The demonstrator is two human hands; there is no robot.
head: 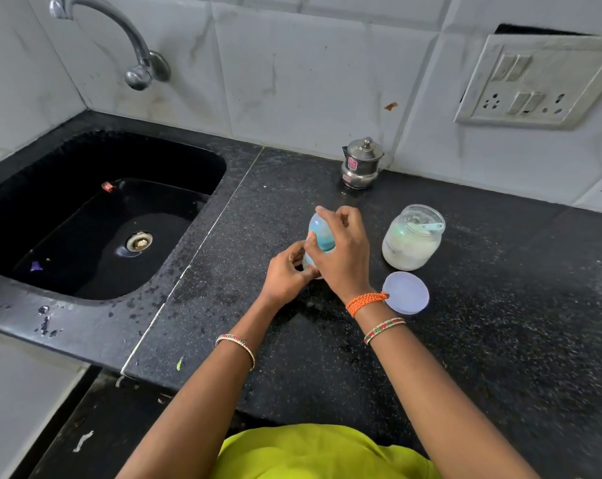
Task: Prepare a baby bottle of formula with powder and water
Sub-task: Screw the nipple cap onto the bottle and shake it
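Note:
A small baby bottle [318,233] with a clear dome cap and a blue ring stands on the black counter [465,323]. My left hand [287,276] grips its lower body from the left. My right hand [344,250] wraps over its top and cap from the right. Most of the bottle is hidden by my fingers. To its right stands an open glass jar [411,238] of white powder with a pale blue scoop inside. The jar's round translucent lid [406,293] lies flat on the counter, just in front of the jar.
A small lidded steel pot [361,164] stands by the tiled wall behind the bottle. A black sink [95,216] with a steel tap [133,46] lies to the left. A switch and socket panel [537,81] is on the wall at right.

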